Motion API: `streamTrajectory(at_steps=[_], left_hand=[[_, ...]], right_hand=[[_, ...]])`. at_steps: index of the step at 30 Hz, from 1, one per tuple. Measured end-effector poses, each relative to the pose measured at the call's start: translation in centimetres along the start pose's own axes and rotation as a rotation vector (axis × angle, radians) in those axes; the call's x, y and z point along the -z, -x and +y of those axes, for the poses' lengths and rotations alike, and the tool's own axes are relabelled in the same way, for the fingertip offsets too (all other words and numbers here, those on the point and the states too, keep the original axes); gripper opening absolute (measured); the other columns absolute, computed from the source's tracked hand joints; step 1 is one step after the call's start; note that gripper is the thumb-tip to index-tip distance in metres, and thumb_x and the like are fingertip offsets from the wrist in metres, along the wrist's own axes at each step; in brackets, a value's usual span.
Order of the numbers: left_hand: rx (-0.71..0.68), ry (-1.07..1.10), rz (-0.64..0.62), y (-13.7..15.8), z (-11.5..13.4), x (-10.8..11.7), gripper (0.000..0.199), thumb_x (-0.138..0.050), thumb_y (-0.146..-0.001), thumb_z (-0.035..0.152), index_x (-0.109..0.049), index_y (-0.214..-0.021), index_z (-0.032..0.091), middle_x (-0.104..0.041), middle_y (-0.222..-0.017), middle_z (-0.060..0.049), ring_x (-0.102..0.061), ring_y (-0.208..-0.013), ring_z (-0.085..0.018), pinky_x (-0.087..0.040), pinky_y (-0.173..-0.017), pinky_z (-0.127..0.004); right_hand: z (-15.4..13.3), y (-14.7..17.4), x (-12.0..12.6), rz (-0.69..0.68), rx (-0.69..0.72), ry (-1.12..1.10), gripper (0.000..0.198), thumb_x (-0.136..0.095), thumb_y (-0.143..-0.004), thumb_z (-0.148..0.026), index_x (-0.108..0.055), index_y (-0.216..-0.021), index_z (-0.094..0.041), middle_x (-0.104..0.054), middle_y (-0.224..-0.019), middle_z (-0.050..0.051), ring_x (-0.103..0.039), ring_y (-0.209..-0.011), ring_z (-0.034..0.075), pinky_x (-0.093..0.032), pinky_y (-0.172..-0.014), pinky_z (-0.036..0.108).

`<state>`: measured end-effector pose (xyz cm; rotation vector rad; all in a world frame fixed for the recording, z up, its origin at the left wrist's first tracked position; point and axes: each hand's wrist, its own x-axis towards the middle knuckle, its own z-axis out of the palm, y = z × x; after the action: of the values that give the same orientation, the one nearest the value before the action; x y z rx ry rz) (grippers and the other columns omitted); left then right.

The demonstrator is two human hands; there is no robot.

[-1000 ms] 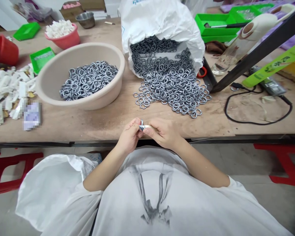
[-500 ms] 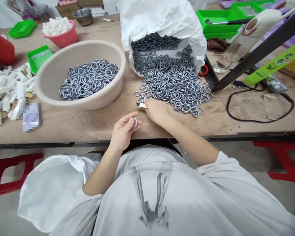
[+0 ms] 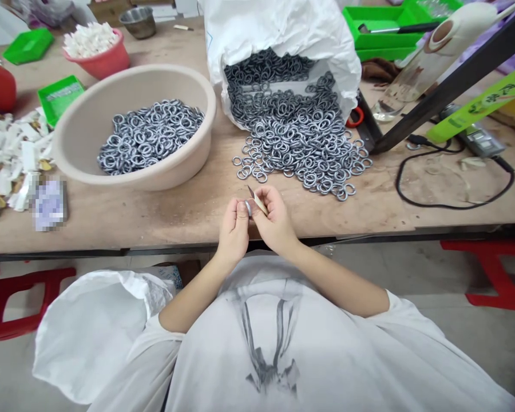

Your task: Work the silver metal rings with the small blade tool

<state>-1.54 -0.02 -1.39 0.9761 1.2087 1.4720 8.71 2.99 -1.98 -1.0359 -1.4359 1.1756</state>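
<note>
My left hand (image 3: 234,228) is closed, pinching a grey ring (image 3: 248,208) between thumb and fingers. Close against it, my right hand (image 3: 276,220) is wrapped round a small knife (image 3: 258,201) with a pale handle and a dark pointed blade, its tip angled up and left. Both hands meet over the table's front edge. Just beyond them, a heap of loose grey rings (image 3: 309,149) spills from a white sack (image 3: 278,28) lying on its side. To the left stands a beige basin (image 3: 133,182) holding many similar rings.
White pieces (image 3: 8,154) lie piled at the far left beside a green tray (image 3: 62,103) and a red bowl (image 3: 100,60). A dark metal bar (image 3: 446,86) slants up at the right, near a black cable (image 3: 446,207). An open white bag (image 3: 90,337) stands below the table.
My right hand has drawn back from the edge of the ring heap with the knife. My left hand has moved right with its ring, and the two hands have come together.
</note>
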Motion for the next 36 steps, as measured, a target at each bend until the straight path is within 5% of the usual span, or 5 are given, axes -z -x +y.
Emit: streamTrajectory(at_steps=[10, 21, 27, 31, 36], left_hand=[[0.335, 0.329, 0.000, 0.0, 2.2, -0.3, 0.045, -0.075, -0.079, 0.048, -0.044, -0.067, 0.019, -0.035, -0.051, 0.008, -0.026, -0.042, -0.004, -0.020, -0.039, -0.018], [0.465, 0.438, 0.023, 1.0, 3.0, -0.7, 0.043, -0.074, -0.082, 0.045, -0.043, -0.069, 0.019, -0.034, -0.050, 0.009, -0.029, -0.040, -0.003, -0.024, -0.039, -0.015], [0.459, 0.475, -0.029, 1.1, 2.8, -0.6, 0.044, -0.075, -0.082, 0.045, -0.042, -0.069, 0.019, -0.032, -0.051, 0.009, -0.027, -0.040, -0.003, -0.025, -0.039, -0.015], [0.463, 0.459, -0.148, 1.5, 2.7, -0.1, 0.043, -0.076, -0.081, 0.046, -0.047, -0.069, 0.017, -0.035, -0.055, 0.008, -0.030, -0.043, -0.003, -0.029, -0.040, -0.016], [0.427, 0.361, -0.155, 0.5, 2.2, 1.2, 0.036, -0.083, -0.073, 0.042, -0.061, -0.081, 0.015, -0.056, -0.064, 0.003, -0.044, -0.048, -0.004, -0.037, -0.044, -0.016]], right_hand=[[-2.6, 0.4, 3.5, -0.204, 0.417, 0.660, 0.046, -0.042, -0.099, -0.055, -0.049, -0.070, -0.021, -0.051, -0.068, 0.001, -0.044, -0.065, 0.015, -0.028, -0.062, 0.031], [-2.1, 0.7, 3.1, -0.196, 0.485, 0.804, 0.051, -0.039, -0.100, -0.058, -0.055, -0.070, -0.020, -0.056, -0.068, 0.003, -0.044, -0.062, 0.015, -0.024, -0.060, 0.030], [-1.9, 0.2, 3.6, -0.179, 0.444, 0.782, 0.051, -0.038, -0.101, -0.057, -0.055, -0.069, -0.020, -0.058, -0.067, 0.003, -0.045, -0.061, 0.015, -0.025, -0.060, 0.031], [-0.9, -3.0, 5.2, 0.025, 0.156, 0.917, 0.047, -0.039, -0.102, -0.051, -0.060, -0.074, -0.020, -0.062, -0.069, 0.006, -0.052, -0.065, 0.019, -0.025, -0.060, 0.031], [0.2, -6.9, 4.9, -0.158, 0.029, 1.185, 0.025, -0.061, -0.094, -0.039, -0.069, -0.109, -0.021, -0.072, -0.106, 0.013, -0.063, -0.084, 0.025, -0.033, -0.064, 0.030]])
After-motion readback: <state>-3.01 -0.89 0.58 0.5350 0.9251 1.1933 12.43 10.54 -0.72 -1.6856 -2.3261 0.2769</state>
